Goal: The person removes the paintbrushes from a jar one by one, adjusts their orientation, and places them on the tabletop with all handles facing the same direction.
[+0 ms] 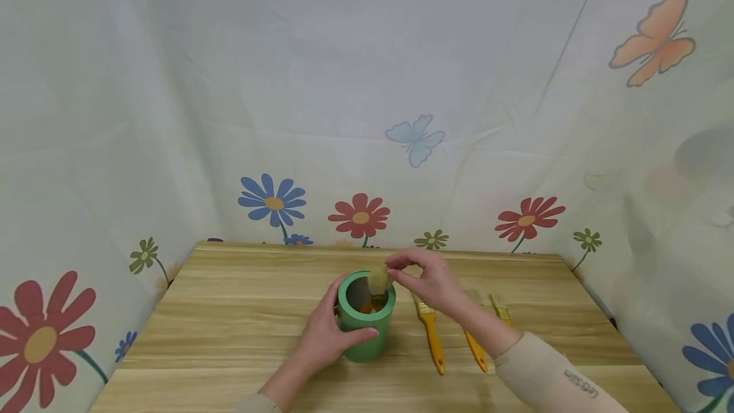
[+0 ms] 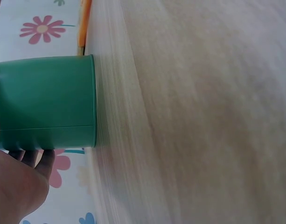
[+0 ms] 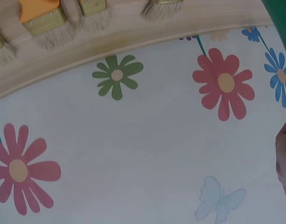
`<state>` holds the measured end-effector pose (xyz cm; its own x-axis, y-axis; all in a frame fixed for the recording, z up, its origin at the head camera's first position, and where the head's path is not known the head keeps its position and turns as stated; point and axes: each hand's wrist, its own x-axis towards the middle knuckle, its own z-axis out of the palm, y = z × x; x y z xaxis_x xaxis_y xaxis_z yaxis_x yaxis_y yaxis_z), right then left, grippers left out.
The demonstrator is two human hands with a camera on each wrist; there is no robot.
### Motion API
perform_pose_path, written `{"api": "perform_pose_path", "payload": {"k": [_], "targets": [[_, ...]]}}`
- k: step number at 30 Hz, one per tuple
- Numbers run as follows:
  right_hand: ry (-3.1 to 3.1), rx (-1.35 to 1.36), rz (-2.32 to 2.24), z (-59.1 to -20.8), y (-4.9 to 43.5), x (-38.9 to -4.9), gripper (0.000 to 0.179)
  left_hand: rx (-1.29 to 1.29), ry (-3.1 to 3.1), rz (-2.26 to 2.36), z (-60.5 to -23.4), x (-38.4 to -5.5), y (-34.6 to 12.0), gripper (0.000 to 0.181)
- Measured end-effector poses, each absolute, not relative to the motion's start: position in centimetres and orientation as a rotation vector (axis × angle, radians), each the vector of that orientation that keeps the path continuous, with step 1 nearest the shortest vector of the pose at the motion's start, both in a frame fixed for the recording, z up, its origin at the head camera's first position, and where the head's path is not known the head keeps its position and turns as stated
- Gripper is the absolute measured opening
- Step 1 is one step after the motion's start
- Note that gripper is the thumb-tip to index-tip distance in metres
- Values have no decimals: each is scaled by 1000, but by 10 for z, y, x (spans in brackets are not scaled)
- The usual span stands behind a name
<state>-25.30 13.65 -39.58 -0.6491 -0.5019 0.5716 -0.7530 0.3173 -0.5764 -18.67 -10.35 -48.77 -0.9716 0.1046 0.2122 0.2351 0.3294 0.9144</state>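
A green cylindrical cup stands upright on the wooden table, its round mouth facing up. Around its left side my left hand grips it, thumb across the front. The left wrist view shows the green wall of the cup with fingers curled behind it. Inside the cup is a paintbrush, bristles up at the rim; its handle is hidden within. My right hand pinches the bristle end between thumb and forefinger. In the right wrist view, only part of that hand shows at the edge.
Right of the cup lie several paintbrushes with yellow-orange handles, including a near one, another partly under my right forearm, and a third. A flower-printed curtain rises behind the wooden table.
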Motion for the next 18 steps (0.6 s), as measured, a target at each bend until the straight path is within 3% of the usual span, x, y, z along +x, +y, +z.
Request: {"api": "perform_pose_path", "payload": {"k": [18], "targets": [[-2237, 1114, 1291, -348, 150, -259, 18, -294, -2484, -1711, -489, -186, -104, 108]]}}
